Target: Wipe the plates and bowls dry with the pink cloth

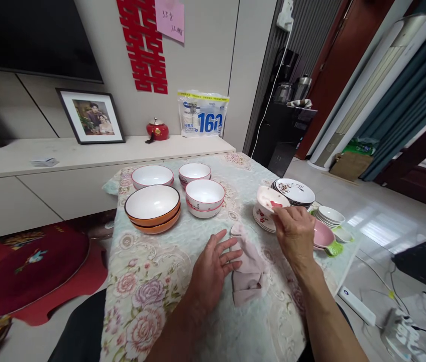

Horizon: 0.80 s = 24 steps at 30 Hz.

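My right hand (298, 229) pinches the near edge of a white bowl (268, 208) with red flower decoration. The bowl is at or just above a small stack of white plates (258, 223); whether it touches them I cannot tell. My left hand (216, 264) hovers over the table with its fingers spread, holding nothing. A crumpled pale pink cloth (248, 276) lies just right of that hand. Left of centre are an orange bowl stack (154, 229), a red-rimmed bowl stack (205, 203) and two further groups of white bowls.
Black-rimmed patterned plates (296, 191) are stacked at the right of the flowered tablecloth (141, 317). Near them sit small white bowls (330, 215) and a pink dish (323, 235) with a green handle. A low cabinet (122, 153) stands against the table's far side.
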{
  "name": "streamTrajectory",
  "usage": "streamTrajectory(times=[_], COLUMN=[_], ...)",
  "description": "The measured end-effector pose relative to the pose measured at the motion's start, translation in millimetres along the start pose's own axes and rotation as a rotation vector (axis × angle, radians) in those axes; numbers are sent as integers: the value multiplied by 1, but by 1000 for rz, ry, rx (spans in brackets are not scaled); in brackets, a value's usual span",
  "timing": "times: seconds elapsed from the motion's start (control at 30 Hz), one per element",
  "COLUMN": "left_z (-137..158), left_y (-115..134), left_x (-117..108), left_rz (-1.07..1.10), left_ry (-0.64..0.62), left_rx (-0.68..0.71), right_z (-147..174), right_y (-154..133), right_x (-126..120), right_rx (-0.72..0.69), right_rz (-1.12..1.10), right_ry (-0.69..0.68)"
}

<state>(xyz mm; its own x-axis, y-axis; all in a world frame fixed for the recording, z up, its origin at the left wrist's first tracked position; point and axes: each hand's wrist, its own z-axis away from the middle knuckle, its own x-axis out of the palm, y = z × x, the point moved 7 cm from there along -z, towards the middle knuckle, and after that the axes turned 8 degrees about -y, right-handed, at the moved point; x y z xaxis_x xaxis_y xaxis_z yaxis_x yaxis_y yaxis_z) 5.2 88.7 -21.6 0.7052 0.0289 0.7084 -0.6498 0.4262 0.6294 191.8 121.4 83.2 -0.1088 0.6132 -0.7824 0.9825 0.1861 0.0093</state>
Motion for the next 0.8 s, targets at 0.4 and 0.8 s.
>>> streamTrajectory(times=[0.4,0.8], left_z=[1,0], left_y=[-4,-7], left_x=[3,2], left_rz=[-72,-101], left_ry=[-11,2], left_rx=[-32,-48], right_z=[5,6], right_y=[38,41], right_x=[41,49], right_rx=[94,138], right_rz=[130,94], right_ry=[-98,-140])
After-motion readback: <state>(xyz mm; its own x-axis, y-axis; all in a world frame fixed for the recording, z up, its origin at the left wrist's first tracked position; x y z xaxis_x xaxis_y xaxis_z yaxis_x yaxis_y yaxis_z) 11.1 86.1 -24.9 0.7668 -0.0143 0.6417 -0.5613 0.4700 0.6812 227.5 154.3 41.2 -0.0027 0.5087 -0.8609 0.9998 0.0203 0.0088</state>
